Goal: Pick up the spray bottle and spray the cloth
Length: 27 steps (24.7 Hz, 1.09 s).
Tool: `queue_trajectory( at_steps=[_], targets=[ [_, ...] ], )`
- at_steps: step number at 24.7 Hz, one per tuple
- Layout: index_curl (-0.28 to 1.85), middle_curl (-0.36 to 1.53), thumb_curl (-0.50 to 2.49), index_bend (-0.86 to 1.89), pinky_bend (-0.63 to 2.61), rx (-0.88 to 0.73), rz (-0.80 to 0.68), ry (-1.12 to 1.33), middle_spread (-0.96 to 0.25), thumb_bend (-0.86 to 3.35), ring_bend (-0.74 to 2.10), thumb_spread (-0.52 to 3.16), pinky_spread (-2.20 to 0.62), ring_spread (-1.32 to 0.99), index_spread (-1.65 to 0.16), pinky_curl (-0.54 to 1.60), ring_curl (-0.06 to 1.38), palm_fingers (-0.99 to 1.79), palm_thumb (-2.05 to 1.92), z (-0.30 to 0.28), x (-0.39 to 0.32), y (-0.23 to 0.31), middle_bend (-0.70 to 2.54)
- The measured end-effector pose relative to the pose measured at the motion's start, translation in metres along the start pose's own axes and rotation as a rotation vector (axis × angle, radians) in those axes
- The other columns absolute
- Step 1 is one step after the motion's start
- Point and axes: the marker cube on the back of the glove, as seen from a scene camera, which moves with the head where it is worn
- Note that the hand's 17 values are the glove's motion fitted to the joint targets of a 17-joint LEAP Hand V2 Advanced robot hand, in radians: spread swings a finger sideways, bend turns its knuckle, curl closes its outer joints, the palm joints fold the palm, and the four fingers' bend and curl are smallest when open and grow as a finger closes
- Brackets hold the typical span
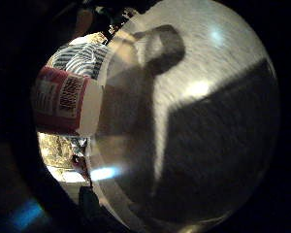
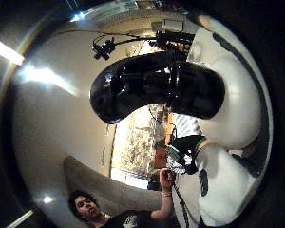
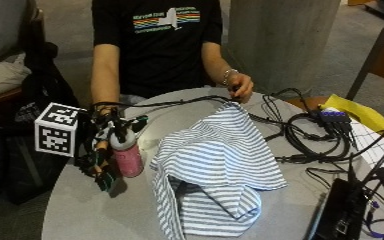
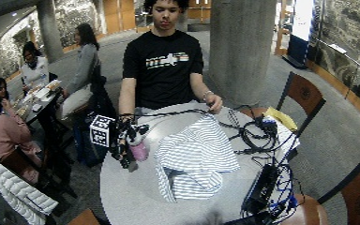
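In the outside view my gloved right hand (image 3: 102, 155) grips a pink spray bottle (image 3: 127, 157) near the round table's left edge, fingers curled round its neck and body. The bottle is upright, nozzle towards the cloth; I cannot tell whether its base touches the table. The blue-and-white striped cloth (image 3: 212, 160) is draped in the middle of the table, one corner pinched and held up by the bare left hand (image 3: 238, 87). The bottle's red label (image 1: 63, 99) and black spray head (image 2: 156, 88) fill the palm views, with the cloth (image 1: 85, 58) behind. The wide view shows the same hand (image 4: 125, 143), bottle (image 4: 138, 151) and cloth (image 4: 195, 154).
Black cables (image 3: 298, 135) coil over the right side of the grey table (image 3: 99, 215). A black device (image 3: 335, 210) lies at the right front, and a yellow sheet (image 3: 355, 110) at the right. A concrete pillar (image 3: 278, 45) stands behind, and a chair (image 3: 378, 60) at the far right.
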Motion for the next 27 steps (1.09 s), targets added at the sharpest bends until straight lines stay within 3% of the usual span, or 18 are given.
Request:
queue_trajectory(
  at_steps=[5,9,11,17,27],
  targets=[
    [0.15,0.41,0.38,0.11,0.57,0.031,0.015,-0.012,0.10,-0.04,0.39,0.82,0.32,0.13,-0.36,0.36,0.34,0.20,0.75,-0.002,-0.002,-0.006,0.38],
    [0.29,0.36,0.39,0.59,0.42,-0.010,0.021,-0.036,0.09,0.00,0.25,0.81,0.31,0.13,-0.29,0.32,0.29,0.39,0.82,0.012,-0.002,-0.012,0.22],
    [0.32,0.36,0.41,0.62,0.37,-0.012,0.019,-0.053,0.08,0.02,0.27,0.81,0.31,0.13,-0.26,0.30,0.29,0.50,0.88,0.015,-0.003,-0.013,0.22],
    [0.28,0.43,0.47,0.29,0.30,-0.090,0.002,-0.141,-0.01,0.02,0.56,0.74,0.22,0.01,-0.21,0.27,0.35,1.03,0.97,0.014,-0.014,-0.006,0.43],
    [0.29,0.46,0.53,0.11,0.48,-0.402,0.010,-0.187,-0.05,-0.03,0.63,0.64,-0.05,-0.05,-0.16,0.37,0.44,1.18,0.99,0.033,-0.065,0.025,0.37]
  ],
)
